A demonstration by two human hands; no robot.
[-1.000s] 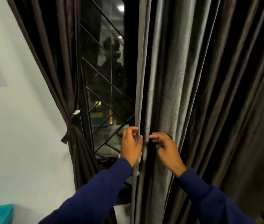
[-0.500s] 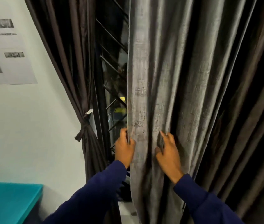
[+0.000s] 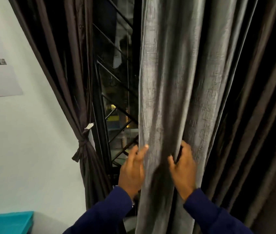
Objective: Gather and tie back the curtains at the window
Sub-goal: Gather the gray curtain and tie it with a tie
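Hands (image 3: 157,169) around grey curtain (image 3: 176,81)

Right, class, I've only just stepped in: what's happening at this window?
A person is gathering the grey curtain on the right side of the window. The left hand grips its leading edge, and the right hand pinches a fold further in. It hangs loose, not yet tied. The dark curtain on the left is already bound with a tie-back.
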